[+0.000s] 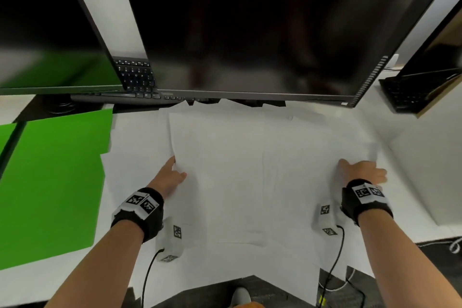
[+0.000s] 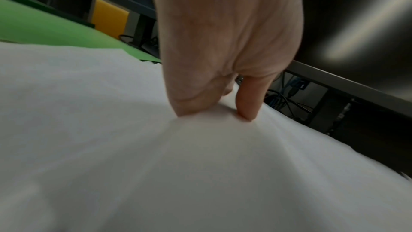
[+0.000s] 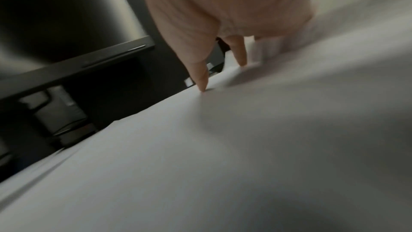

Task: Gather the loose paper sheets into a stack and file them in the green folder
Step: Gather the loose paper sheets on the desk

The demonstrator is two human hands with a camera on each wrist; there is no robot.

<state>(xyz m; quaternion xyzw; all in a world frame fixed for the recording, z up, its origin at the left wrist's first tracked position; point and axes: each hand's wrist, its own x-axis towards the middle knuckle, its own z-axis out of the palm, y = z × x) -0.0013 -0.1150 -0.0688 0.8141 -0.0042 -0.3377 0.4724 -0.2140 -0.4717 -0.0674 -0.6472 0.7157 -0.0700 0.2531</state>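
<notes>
From the head view, white paper sheets lie spread and overlapping across the white surface in front of a dark monitor. The left hand is at the left edge of one sheet, and the right hand lies flat on the sheets at the right side, well apart from the left. The green folder lies on the surface to the left, just beside the sheets, and no sheet appears to be inside it.

In the left wrist view, the left hand has its thumb and a fingertip curled down onto a sheet, which puckers between them: a pinch on the paper. A corner of the green folder shows behind.

In the right wrist view, the right hand presses straight fingertips onto the sheets; nothing is gripped.

Judging by this, gathering has barely started: the sheets are not yet squared into a stack, and filing remains.
</notes>
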